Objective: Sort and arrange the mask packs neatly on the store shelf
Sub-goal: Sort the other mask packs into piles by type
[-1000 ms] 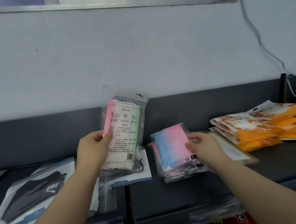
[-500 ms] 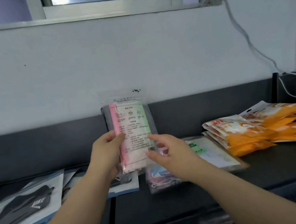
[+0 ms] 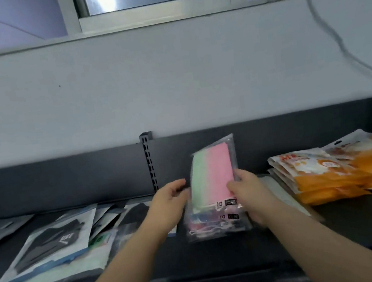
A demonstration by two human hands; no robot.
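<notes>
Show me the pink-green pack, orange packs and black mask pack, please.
pink-green pack (image 3: 222,169), head view, pink half.
orange packs (image 3: 319,170), head view, top pack's face.
black mask pack (image 3: 49,244), head view, the mask.

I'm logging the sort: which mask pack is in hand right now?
The green-and-pink pack, gripped by the right hand; the black pack, orange packs and blue-pink pack lie flat.

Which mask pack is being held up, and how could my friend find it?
Look along the dark shelf under the window, just left of the orange packs. The right hand grips a clear pack, upright above a flat pile. It alone shows masks half mint green, half pink.
</notes>
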